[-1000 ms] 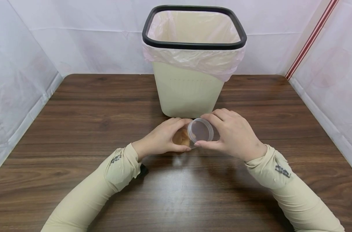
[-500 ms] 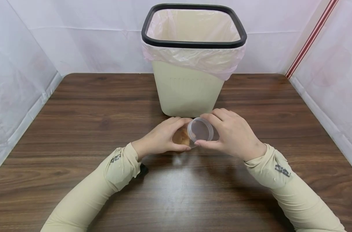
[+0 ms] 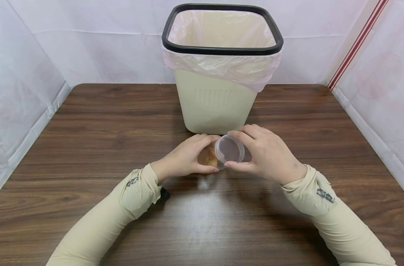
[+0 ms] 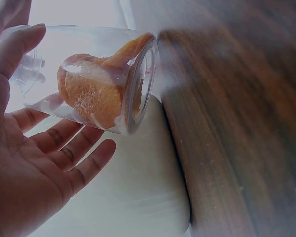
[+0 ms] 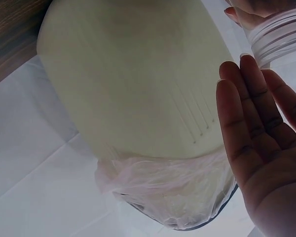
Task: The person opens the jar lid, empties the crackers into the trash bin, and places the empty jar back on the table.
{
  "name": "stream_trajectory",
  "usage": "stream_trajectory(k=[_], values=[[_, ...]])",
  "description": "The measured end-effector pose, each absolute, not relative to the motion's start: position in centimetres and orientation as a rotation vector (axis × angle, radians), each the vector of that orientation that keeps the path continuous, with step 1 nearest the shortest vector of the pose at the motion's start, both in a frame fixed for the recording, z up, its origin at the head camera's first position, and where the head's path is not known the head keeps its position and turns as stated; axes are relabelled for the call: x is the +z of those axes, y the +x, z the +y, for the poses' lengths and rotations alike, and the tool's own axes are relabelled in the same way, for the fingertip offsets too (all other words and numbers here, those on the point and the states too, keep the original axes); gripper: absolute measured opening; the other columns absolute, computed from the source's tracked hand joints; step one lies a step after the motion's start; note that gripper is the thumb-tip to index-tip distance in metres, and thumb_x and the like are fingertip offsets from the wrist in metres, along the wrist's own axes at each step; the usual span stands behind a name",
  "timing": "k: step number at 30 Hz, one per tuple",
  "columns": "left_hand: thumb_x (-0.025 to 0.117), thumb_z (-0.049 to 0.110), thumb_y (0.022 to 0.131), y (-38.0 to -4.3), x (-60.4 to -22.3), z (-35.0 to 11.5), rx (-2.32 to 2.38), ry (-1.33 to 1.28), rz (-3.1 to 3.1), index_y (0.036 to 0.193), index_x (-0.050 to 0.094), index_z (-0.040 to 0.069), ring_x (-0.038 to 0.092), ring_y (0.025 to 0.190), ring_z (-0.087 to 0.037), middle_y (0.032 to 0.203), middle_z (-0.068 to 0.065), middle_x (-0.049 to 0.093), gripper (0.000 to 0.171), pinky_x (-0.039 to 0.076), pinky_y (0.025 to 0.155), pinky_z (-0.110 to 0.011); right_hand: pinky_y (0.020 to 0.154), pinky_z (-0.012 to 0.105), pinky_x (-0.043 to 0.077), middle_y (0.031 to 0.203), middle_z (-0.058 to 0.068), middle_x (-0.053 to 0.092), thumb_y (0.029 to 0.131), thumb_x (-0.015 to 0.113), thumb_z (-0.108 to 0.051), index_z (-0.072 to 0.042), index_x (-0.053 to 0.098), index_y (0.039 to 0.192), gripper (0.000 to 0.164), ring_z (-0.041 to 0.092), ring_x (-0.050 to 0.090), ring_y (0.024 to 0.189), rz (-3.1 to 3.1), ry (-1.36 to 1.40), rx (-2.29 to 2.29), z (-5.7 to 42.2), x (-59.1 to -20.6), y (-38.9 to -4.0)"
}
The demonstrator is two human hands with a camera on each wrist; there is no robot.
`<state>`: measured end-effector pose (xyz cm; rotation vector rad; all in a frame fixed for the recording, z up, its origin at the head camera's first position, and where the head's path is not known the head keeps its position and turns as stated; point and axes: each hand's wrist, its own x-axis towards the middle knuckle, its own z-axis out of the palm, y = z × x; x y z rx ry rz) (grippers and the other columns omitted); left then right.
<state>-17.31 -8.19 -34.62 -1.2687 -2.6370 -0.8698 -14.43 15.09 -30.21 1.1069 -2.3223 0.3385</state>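
Observation:
A clear plastic jar (image 3: 217,149) with a threaded mouth is held between both hands, right in front of the bin. No lid sits on its mouth, which faces up towards the head camera. My left hand (image 3: 188,157) grips the jar's left side, with the thumb and fingers curved around it. From the other side my right hand (image 3: 268,155) holds it by the rim between thumb and fingertips. Curled pieces of orange peel (image 4: 91,91) lie at the jar's bottom, seen through its wall in the left wrist view. Close to the tabletop is the jar's base.
Behind the jar stands a cream waste bin (image 3: 215,103) with a black rim and a pinkish plastic liner folded over it. Dark wood-grain table (image 3: 105,122) surrounds the hands. White sheeting (image 3: 98,55) hangs at the back and both sides.

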Motion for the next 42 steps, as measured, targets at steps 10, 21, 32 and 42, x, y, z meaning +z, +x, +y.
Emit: stream_trajectory(k=[10,21,32,42], values=[[0.081,0.034,0.075,-17.44,-34.64,-8.2,-0.858,-1.282,-2.632,0.131,0.053,0.009,0.057,0.102,-0.016,0.113,-0.001,0.064,0.068,0.045,0.096,-0.034,0.074,0.036,0.051,0.102,0.007,0.064,0.069,0.08,-0.043,-0.004,0.064,0.115,0.063,0.022,0.061,0.084,-2.35,1.157,0.356,15.2,-29.92,-14.59],[0.081,0.034,0.075,-17.37,-34.58,-8.24,-0.87,-1.285,-2.626,0.131,0.053,0.009,0.057,0.102,-0.016,0.113,-0.001,0.064,0.068,0.045,0.095,-0.034,0.077,0.037,0.051,0.103,0.009,0.063,0.07,0.079,-0.038,-0.003,0.063,0.119,0.062,0.022,0.061,0.087,-2.325,1.219,0.366,15.31,-29.83,-14.71],[0.081,0.034,0.074,-17.44,-34.71,-8.25,-0.873,-1.28,-2.621,0.131,0.053,0.008,0.057,0.101,-0.016,0.112,-0.002,0.064,0.068,0.046,0.094,-0.034,0.079,0.037,0.05,0.106,0.009,0.063,0.071,0.078,-0.034,-0.003,0.062,0.121,0.062,0.022,0.06,0.089,-2.313,1.25,0.378,15.36,-29.84,-14.76],[0.081,0.033,0.075,-17.45,-34.74,-8.3,-0.871,-1.277,-2.631,0.132,0.053,0.008,0.056,0.102,-0.016,0.112,-0.001,0.064,0.068,0.045,0.095,-0.034,0.082,0.038,0.05,0.109,0.01,0.063,0.07,0.078,-0.03,-0.003,0.06,0.125,0.063,0.023,0.06,0.092,-2.311,1.279,0.391,15.47,-29.86,-14.77]])
